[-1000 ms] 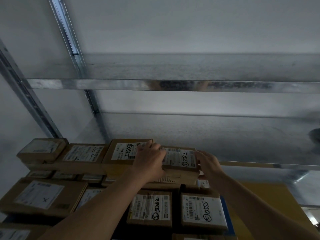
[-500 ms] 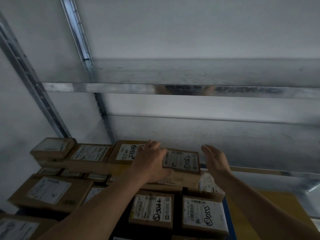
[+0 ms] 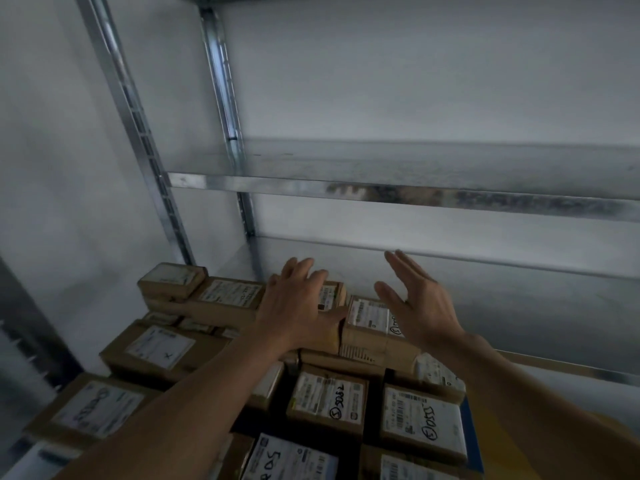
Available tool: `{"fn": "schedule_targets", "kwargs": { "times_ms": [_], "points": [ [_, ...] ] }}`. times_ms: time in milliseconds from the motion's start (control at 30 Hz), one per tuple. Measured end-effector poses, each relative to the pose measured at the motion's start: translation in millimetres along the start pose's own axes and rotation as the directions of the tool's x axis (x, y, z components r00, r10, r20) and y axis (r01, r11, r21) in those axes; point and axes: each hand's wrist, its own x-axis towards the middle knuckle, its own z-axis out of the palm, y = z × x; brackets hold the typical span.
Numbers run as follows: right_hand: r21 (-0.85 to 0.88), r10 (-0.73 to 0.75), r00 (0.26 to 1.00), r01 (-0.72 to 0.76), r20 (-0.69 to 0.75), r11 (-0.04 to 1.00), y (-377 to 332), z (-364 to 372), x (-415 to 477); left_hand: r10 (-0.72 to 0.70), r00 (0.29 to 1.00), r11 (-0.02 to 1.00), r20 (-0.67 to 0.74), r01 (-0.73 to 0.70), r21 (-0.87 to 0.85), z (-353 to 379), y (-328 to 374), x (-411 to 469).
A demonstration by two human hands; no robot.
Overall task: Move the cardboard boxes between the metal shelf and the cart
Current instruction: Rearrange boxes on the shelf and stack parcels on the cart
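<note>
Cardboard boxes (image 3: 162, 348) with white labels are stacked at lower left, in front of the metal shelf (image 3: 398, 195), the top row level with its lower board. The left hand (image 3: 298, 306) lies flat on a top-row box (image 3: 332, 296), fingers spread and straight. Just beside it sits a labelled box (image 3: 367, 317). The right hand (image 3: 419, 306) is raised at that box's right edge, fingers straight and apart, holding nothing.

wall (image 3: 415, 81): plain white | left edge: dark grey panel (image 3: 27, 306) | light: dim, cool, bluish
</note>
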Motion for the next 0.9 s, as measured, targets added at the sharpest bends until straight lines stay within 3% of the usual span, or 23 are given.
{"fn": "schedule_targets", "kwargs": {
  "times_ms": [500,900],
  "points": [
    [-0.173,-0.296,0.955,0.292,-0.001,0.941,-172,17,-59,-0.065,0.968,0.998,-0.241,0.069,0.009,-102,-84,-163],
    [-0.14,-0.549,0.836,0.543,-0.011,0.828,-337,50,-102,-0.238,0.894,0.955,-0.379,0.286,0.076,-184,-164,-320]
  ]
}}
